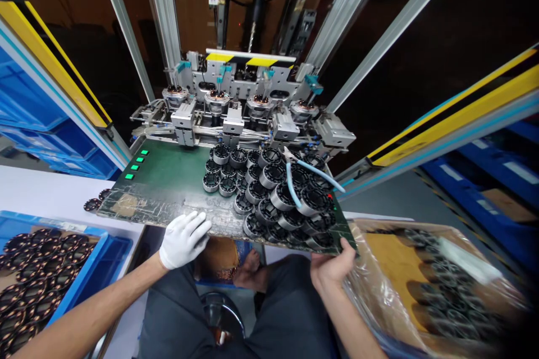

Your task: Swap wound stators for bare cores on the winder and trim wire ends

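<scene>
My left hand (pixel 185 240), in a white glove, lies on the front edge of the green tabletop (pixel 177 179) with its fingers stretched out and nothing in them. My bare right hand (pixel 334 266) grips the tabletop's front right corner, thumb on the edge and the other fingers mostly hidden below. Between and beyond the hands stand several stacked stator cores (pixel 267 210), black inside with silver rims. Cutting pliers (pixel 290 176) with light-blue handles lie spread on top of the stack.
Behind the tabletop stands a winding machine (pixel 233 117) with several copper-wound stators (pixel 217 98) in its holders. A blue bin (pixel 101 258) of wound stators is at left. At right sits a plastic-lined box (pixel 379 286) with more cores. Yellow guard posts (pixel 63 67) flank the station.
</scene>
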A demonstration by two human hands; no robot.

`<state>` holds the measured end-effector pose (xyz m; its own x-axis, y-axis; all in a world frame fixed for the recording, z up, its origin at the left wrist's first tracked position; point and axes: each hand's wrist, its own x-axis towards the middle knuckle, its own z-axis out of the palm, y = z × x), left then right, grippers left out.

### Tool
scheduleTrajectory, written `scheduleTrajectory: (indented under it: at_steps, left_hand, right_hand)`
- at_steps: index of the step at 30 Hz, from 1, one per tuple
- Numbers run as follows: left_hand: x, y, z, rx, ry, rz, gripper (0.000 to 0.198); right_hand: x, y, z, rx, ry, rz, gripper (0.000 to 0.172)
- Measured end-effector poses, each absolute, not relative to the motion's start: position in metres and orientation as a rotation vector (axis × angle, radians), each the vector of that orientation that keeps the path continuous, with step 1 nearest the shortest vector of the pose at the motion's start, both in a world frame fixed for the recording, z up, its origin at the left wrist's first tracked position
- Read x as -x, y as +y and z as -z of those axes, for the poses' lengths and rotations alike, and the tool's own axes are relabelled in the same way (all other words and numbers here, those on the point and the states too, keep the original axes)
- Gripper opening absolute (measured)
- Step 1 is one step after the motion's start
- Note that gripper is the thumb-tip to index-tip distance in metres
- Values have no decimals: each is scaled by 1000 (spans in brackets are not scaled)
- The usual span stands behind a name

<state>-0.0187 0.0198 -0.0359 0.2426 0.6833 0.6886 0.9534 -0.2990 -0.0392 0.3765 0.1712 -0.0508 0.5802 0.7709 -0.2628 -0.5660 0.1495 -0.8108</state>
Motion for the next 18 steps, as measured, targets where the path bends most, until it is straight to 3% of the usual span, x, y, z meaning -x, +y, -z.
scheduleTrajectory:
  at_steps: [18]
  left_hand:
    - [20, 20, 38, 2066, -1488, 802, 31]
  right_hand:
    - [-375, 171, 50, 1046, -237, -959, 35]
